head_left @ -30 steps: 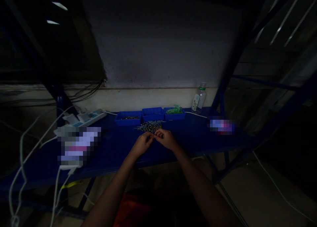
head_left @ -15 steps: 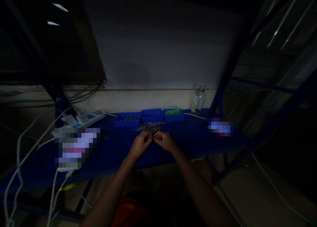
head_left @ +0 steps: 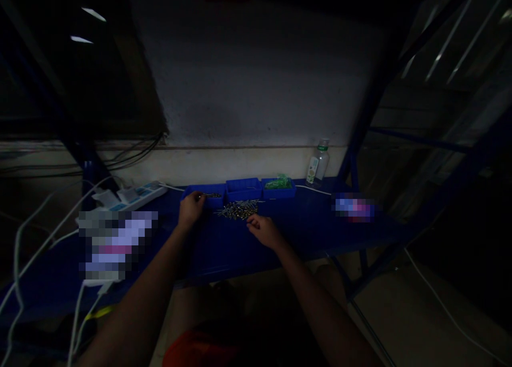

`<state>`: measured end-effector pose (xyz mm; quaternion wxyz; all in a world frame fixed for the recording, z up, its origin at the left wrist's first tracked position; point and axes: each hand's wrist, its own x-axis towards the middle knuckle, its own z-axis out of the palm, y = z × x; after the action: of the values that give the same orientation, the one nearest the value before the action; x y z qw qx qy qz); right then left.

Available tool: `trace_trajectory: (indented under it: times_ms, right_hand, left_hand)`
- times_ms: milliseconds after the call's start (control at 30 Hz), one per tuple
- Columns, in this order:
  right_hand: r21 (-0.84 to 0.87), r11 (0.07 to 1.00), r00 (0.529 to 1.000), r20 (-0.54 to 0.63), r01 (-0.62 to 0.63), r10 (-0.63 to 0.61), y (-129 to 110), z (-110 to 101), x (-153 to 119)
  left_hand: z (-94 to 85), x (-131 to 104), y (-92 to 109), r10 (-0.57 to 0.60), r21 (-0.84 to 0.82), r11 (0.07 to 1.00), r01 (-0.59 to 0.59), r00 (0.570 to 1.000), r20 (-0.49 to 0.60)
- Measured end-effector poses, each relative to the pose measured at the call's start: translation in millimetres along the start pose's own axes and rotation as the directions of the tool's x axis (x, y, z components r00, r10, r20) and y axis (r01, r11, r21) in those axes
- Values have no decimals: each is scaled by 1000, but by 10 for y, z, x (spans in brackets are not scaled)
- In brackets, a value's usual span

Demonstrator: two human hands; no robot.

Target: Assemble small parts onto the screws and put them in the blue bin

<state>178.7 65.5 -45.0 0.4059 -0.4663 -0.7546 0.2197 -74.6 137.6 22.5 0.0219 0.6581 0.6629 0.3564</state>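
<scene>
A pile of small metal pieces [head_left: 238,209] lies on the blue table [head_left: 224,249]. My left hand [head_left: 192,208] is at the left blue bin [head_left: 216,188], its closed fingertips over the bin's left part, where small brassy pieces lie. Whatever those fingers hold is too small and dark to make out. At the right edge of the pile, my right hand [head_left: 261,229] has its fingers pinched together; anything between them is too small to tell. A middle blue bin [head_left: 243,190] and a right blue bin [head_left: 280,191] with green material [head_left: 279,182] stand behind the pile.
At the left are a white power strip [head_left: 138,195] with plugs and cables, and a blurred-out device [head_left: 120,244]. A clear bottle [head_left: 319,164] stands by the wall behind the right part of the table. Another blurred-out item [head_left: 354,207] lies at the right.
My left hand has moved left and away from my right hand, from the pile's front edge to the left bin. My right hand has stayed beside the pile.
</scene>
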Motion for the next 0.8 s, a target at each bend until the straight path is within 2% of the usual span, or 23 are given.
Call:
trace_trajectory:
  times_ms: [133, 233, 300, 400, 533, 700, 800]
  right_hand:
    - [-17, 1000, 1000, -9, 18, -18, -6, -8, -3]
    - [-24, 999, 1000, -15, 22, -23, -13, -13, -8]
    - [-21, 1000, 1000, -16, 21, -21, -14, -10, -9]
    - [-21, 1000, 1000, -17, 18, -18, -12, -4, -6]
    - [-23, 1000, 1000, -14, 19, -19, -20, -7, -3]
    - [-31, 999, 1000, -15, 12, -13, -36, -19, -1]
    - [-34, 999, 1000, -18, 18, -19, -43, -21, -4]
  left_hand:
    - [47, -272, 144, 118, 20, 992, -121, 986, 113]
    - [148, -525, 327, 230, 11, 970, -241, 937, 262]
    - [229, -658, 440, 247, 28, 963, -267, 921, 300]
    - [322, -769, 556, 233, 62, 963, -262, 927, 294]
    - [350, -776, 622, 243, 46, 962, -270, 919, 309]
    - [324, -734, 660, 266, -65, 964, -260, 908, 324]
    - [334, -795, 667, 282, -177, 955, -236, 908, 309]
